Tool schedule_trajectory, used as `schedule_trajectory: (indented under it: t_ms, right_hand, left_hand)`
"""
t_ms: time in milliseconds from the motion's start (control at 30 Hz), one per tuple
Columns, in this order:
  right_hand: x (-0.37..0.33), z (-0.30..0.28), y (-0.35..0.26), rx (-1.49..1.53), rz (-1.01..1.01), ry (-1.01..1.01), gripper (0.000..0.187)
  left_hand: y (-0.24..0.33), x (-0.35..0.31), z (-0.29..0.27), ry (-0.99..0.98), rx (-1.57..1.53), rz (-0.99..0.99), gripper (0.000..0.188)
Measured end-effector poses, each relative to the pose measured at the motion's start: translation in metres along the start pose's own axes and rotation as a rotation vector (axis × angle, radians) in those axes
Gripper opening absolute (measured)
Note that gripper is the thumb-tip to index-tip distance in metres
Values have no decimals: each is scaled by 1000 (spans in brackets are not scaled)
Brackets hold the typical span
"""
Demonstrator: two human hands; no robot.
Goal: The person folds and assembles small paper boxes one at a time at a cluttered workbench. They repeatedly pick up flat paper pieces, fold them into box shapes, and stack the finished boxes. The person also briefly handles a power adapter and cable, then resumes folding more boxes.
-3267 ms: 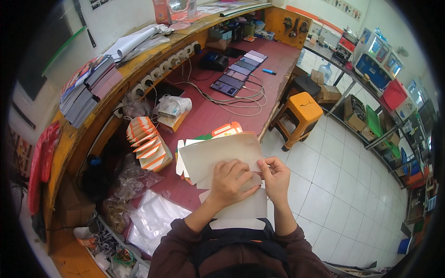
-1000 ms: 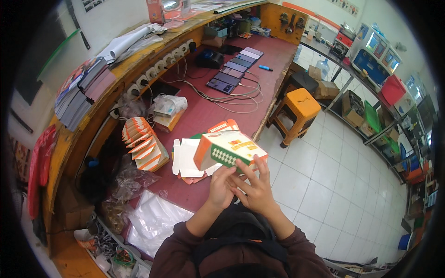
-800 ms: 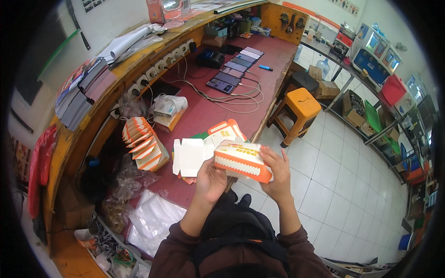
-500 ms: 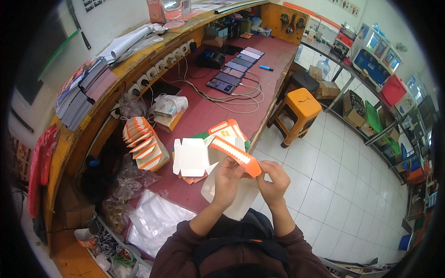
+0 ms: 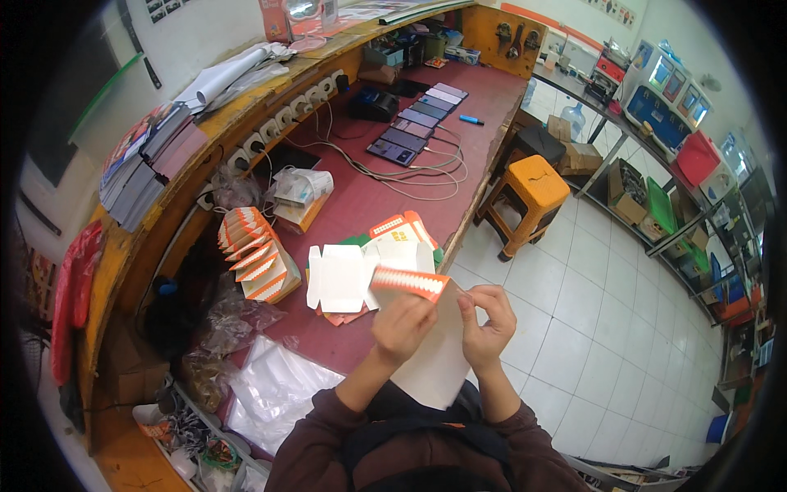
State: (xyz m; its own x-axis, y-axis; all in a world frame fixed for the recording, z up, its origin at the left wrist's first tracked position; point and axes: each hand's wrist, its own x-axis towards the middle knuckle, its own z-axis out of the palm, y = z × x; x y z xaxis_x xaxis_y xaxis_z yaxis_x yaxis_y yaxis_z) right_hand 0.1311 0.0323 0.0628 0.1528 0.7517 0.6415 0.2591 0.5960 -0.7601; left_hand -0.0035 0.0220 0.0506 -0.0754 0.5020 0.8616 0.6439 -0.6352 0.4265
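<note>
Above the near end of the desk I hold a cardboard box [image 5: 433, 365], partly folded, with plain white panels and an orange-and-white patterned strip along its top. My left hand [image 5: 402, 328] is closed round its left side, just under the strip. At the upper right corner my right hand [image 5: 489, 324] is closed, thumb and finger pinching the edge. Beyond my hands lie flat box blanks [image 5: 342, 277], white side up, over orange and green printed ones. To their left stands a row of folded orange-and-white boxes [image 5: 270, 266], leaning together.
Clear plastic bags [image 5: 275, 385] lie at the near left. Several phones [image 5: 402, 141] with cables rest farther up the red desk [image 5: 361, 215]. Power sockets [image 5: 283, 117] line the back ledge. An orange stool [image 5: 537, 180] stands right of the desk edge on white floor tiles.
The held box has turned and tipped, so its patterned strip now lies flatter and lower. My left hand has moved slightly down; my right hand stays near the corner.
</note>
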Motion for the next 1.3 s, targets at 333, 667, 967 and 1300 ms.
schedule_trajectory:
  t_ms: [333, 667, 967, 1300]
  right_hand:
    - [-7, 3, -20, 26, -145, -66, 15]
    - [4, -11, -33, -99, -233, -186, 24]
    - [-5, -25, -49, 91, -351, -254, 32]
    - [-10, 4, -50, -371, -407, -330, 39]
  left_hand:
    - [18, -12, -10, -20, -550, -449, 13]
    - [14, -10, -15, -31, -651, -480, 29]
    - [41, -4, -43, -145, -1056, -636, 30]
    - [28, 4, -26, 231, -996, -602, 47]
